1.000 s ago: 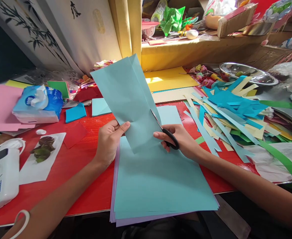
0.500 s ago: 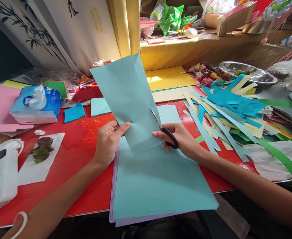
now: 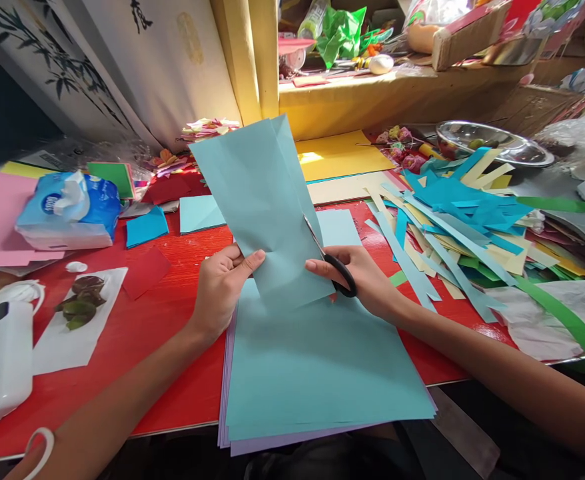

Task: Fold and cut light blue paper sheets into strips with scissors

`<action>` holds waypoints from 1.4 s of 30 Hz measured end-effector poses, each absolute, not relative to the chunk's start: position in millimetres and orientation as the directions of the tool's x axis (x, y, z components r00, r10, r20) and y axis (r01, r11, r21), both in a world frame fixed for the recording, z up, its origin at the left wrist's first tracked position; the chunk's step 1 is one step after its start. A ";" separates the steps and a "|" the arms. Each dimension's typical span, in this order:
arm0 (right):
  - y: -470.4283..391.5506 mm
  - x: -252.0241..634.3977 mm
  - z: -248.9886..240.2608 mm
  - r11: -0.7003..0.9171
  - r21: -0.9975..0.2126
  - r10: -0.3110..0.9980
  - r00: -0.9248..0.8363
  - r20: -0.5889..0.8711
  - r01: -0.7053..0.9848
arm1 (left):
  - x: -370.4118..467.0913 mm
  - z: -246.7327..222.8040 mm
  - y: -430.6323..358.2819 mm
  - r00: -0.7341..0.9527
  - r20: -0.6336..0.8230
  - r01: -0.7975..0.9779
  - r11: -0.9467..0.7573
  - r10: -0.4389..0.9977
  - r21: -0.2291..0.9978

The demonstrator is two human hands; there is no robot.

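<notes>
My left hand (image 3: 225, 283) pinches the left edge of a folded light-blue sheet of paper (image 3: 260, 200), thumb on top. The sheet is raised and tilted above the table. My right hand (image 3: 360, 277) is closed round black-handled scissors (image 3: 340, 273), whose blades lie along the sheet's right part, pointing up and away. A cut runs through the paper from its lower right side up to the blades. Under both hands lies a stack of light-blue paper (image 3: 322, 367), with lilac sheets showing at its left and bottom edges.
On the red table (image 3: 172, 360), cut paper strips (image 3: 472, 213) lie heaped at the right, before a metal bowl (image 3: 495, 143). A tissue pack (image 3: 70, 210), small blue paper squares (image 3: 147, 227) and a white device (image 3: 2, 367) stand at the left. Yellow paper (image 3: 342, 153) lies behind.
The held sheet has shifted slightly right and down, and my left hand has moved slightly right with it. The scissors stay nearly in place. The view has shifted a little.
</notes>
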State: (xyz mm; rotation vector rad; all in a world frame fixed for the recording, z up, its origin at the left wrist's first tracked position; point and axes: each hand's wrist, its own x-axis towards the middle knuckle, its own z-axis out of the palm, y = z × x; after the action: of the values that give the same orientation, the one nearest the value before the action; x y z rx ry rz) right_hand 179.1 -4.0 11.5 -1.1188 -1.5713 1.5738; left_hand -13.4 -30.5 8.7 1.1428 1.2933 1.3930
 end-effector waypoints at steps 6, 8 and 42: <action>-4.3 180.5 13.5 -0.040 -0.989 0.901 -0.422 -0.097 0.143 | -12.3 7.2 -32.7 -0.151 0.053 0.004 -0.053 0.987 0.999; -4.0 180.9 13.6 -0.037 -0.990 0.900 -0.425 -0.094 0.140 | -12.2 6.9 -32.7 -0.142 0.053 0.008 -0.053 0.988 0.999; 27.3 194.8 -0.8 0.085 -0.990 0.976 -0.192 0.105 -0.110 | -16.9 10.1 -30.4 0.198 -0.336 -0.037 0.349 0.921 0.936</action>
State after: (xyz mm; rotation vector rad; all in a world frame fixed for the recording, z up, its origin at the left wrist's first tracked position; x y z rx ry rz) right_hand 194.8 27.3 -0.8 -0.9625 -1.3189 1.3256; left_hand -16.9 -30.4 10.1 0.9834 1.1665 0.8500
